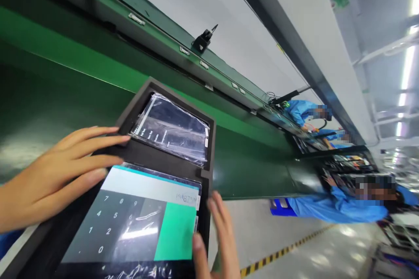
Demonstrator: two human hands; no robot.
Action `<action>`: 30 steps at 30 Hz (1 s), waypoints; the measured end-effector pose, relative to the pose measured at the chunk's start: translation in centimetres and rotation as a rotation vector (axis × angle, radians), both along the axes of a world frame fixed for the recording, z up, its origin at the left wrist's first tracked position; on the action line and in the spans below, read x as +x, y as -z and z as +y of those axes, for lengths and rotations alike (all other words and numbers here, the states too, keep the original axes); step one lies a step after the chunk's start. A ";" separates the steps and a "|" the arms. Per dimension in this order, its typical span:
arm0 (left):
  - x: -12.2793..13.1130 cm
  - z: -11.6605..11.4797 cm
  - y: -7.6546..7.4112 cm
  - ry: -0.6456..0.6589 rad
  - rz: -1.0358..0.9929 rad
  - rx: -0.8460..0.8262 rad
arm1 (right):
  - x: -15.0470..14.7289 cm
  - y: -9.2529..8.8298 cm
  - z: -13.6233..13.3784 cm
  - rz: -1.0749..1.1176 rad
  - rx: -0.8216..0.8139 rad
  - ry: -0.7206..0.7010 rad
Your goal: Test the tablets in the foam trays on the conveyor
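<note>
The tray's point(165, 160) near end ran out of view at the bottom, taking with it the lower edge of the near tablet point(137, 220). Glare crossed that tablet's keypad, leaving some keys hard to read, and the mark on its pale band was unclear. In the tray's far compartment, wrinkled clear film blurred the small lines on the far tablet point(175, 128).

The left hand point(68, 170) lay along the tray's left side, palm down, fingers extended and slightly spread, tips over the rim and divider. The right hand point(218, 244), cut off at the wrist, straddled the tray's right wall, thumb inside beside the near tablet, fingers outside; whether it pinched the wall, I cannot tell.

Green bench point(248, 165) stretched open to the tray's right, its edge passing near the right fingertips. Beyond the tray's far side, a raised ledge point(225, 76) carried a black adapter point(202, 41).
</note>
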State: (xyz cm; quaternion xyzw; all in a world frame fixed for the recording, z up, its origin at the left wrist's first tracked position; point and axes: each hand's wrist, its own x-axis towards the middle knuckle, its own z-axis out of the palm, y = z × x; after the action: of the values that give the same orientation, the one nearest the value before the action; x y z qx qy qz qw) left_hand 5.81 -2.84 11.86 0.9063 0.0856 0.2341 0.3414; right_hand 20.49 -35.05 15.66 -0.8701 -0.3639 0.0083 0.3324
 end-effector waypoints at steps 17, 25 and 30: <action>6.4 1.8 -1.0 0.017 0.194 0.092 | -3.9 0.6 5.7 -0.164 -0.073 -0.563; 5.8 2.0 -0.2 -0.025 0.134 0.057 | -3.4 0.8 6.7 -0.246 -0.172 -0.748; 5.8 1.9 0.0 -0.054 0.139 0.123 | -4.0 1.7 5.8 -0.217 -0.044 -0.633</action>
State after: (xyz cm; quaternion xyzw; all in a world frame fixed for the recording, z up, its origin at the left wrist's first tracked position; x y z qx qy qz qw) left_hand 11.61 -0.95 11.81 0.9370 0.1189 0.1844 0.2719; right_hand 16.53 -29.20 13.98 -0.7165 -0.6492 0.0264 0.2538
